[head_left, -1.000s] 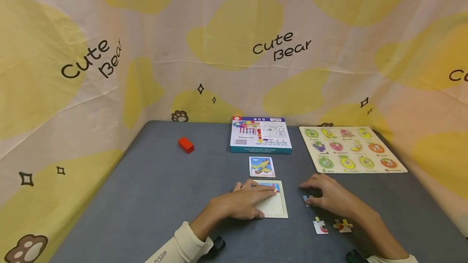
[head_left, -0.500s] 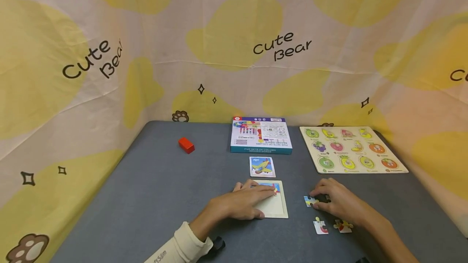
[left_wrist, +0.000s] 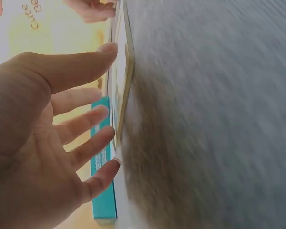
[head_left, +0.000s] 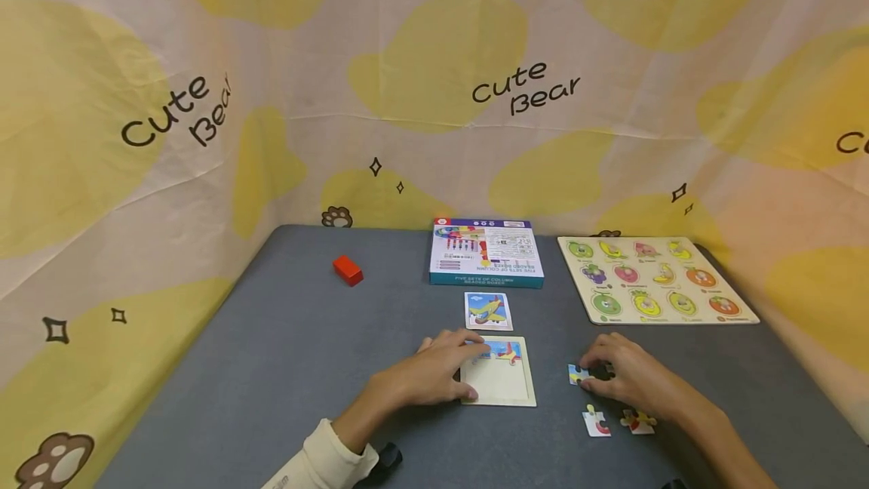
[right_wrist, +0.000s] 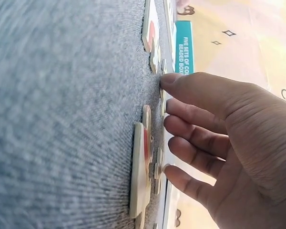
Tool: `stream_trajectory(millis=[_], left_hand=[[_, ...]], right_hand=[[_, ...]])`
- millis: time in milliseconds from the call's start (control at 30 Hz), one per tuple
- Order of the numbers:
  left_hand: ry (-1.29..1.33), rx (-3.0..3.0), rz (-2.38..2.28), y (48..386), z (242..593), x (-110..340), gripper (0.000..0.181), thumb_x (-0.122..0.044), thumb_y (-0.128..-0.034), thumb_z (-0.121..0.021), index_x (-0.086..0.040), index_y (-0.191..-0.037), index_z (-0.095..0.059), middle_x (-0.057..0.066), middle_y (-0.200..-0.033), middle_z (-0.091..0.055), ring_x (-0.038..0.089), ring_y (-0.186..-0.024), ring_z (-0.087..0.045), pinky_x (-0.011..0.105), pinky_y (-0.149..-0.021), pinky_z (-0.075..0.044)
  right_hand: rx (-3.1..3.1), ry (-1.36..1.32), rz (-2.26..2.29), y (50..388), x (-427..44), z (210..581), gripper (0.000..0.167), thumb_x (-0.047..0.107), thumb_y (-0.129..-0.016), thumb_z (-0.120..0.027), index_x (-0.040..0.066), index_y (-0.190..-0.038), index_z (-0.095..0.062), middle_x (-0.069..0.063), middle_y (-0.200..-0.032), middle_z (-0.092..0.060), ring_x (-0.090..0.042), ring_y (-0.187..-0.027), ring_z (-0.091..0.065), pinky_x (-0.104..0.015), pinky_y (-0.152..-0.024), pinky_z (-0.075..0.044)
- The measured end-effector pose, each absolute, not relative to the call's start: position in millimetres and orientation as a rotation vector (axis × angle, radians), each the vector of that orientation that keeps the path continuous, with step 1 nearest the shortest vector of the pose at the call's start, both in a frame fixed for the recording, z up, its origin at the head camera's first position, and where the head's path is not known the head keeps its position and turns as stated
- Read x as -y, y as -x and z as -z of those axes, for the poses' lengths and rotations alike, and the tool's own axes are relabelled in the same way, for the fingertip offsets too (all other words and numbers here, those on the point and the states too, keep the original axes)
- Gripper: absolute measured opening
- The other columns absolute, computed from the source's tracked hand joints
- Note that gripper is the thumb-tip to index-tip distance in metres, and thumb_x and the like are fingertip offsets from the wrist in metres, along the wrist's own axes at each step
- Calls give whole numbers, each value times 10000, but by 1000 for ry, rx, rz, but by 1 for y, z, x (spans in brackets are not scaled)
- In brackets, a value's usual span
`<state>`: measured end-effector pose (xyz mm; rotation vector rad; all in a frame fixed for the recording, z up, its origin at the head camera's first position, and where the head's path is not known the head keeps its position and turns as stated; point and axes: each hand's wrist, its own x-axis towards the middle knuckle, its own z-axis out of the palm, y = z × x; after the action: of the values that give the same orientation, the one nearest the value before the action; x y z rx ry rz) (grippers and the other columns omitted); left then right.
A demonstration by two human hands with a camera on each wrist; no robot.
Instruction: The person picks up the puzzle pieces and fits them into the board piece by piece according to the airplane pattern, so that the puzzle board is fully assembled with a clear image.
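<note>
In the head view, a square puzzle tray (head_left: 498, 392) lies in front of me with a strip of airplane picture along its top. My left hand (head_left: 434, 372) is at its left side, fingers extended over the top left corner and thumb at the lower left. To the right, my right hand (head_left: 634, 376) pinches a blue and yellow puzzle piece (head_left: 577, 374) on the table between thumb and forefinger. Beneath that palm, another piece is mostly hidden. Nearer me lie a white and red piece (head_left: 596, 422) and a yellow and red piece (head_left: 638, 421).
An airplane picture card (head_left: 488, 311) lies just beyond the tray. Farther back are a teal-edged box (head_left: 485, 255) and a fruit board (head_left: 658, 281) at the right. A red block (head_left: 348, 270) is at the back left. Printed cloth hangs behind the table (head_left: 271, 368).
My left hand has drawn left, uncovering more of the tray and its picture strip. My right hand moved right and toward me, then closed in on the blue and yellow piece.
</note>
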<state>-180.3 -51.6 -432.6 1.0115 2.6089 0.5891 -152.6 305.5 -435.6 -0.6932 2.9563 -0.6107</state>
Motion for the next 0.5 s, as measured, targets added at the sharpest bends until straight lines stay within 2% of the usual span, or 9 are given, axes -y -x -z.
stream_trajectory(millis=[200, 500], left_hand=[[-980, -2601, -621, 180, 434, 63, 685, -364, -942, -813, -190, -1552, -554, -51, -1549, -494, 163, -1382, -449, 391, -992, -353], [-969, -2597, -620, 182, 435, 65, 690, -379, -938, -820, -186, -1548, -562, -58, -1565, -481, 166, -1390, -450, 391, -976, -356]], right_hand=[[-2968, 650, 618, 152, -303, 436, 180, 367, -880, -856, 235, -972, -775, 167, -978, -612, -33, -921, -554, -327, -830, -526], [-2984, 647, 586, 157, -288, 432, 183, 366, -885, -852, 230, -984, -780, 164, -974, -590, -46, -923, -552, -359, -848, -526]])
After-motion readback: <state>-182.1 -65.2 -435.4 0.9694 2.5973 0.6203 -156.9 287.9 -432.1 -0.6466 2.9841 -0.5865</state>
